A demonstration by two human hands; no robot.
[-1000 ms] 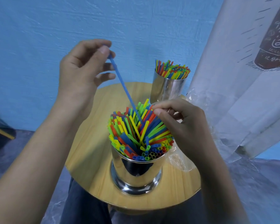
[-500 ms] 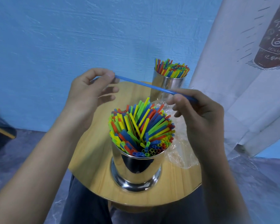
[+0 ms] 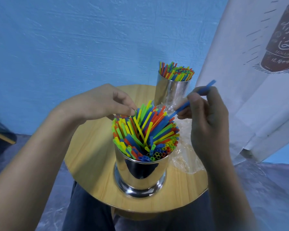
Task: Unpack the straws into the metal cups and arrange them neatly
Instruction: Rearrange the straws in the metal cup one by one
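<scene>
Blue straw (image 3: 182, 107): in the air, tilted, off the 1 o'clk side of the near cup (image 3: 140, 174) (clock laid on tabletop, 6 = person's side). Its low end dips to the near bundle (image 3: 145, 130) at approx 1 o'clk, touching or just short, can't tell. Top end sticks up & out toward 2. R hand (image 3: 205, 120) pinches it mid-length btw thumb & forefinger, other fingers curled behind.

Near cup stands upright, centre-front of table, packed w/ red/yellow/green/blue straws, fanned & crossing, tops not level. L hand (image 3: 103, 100) is at that bundle's 10–11 o'clk side: thumb & forefinger tips close together on a green straw top, other fingers loosely curled. Can't tell if it really pinches.

Far cup (image 3: 170, 90) is at 12–1 o'clk by the table's back edge, upright, apart from near cup. Its far bundle (image 3: 177, 71) stands straighter.

Clear plastic wrapper (image 3: 185, 155) lies crumpled at 3 o'clk, just beside the near cup, below the R hand. Round wood table (image 3: 90, 155) carries all of it.

Beyond: blue wall (image 3: 73, 39) at 12, white cloth w/ bottle print (image 3: 257, 80) at 2–3, dark trousers (image 3: 87, 210) at 6 below the table edge.
</scene>
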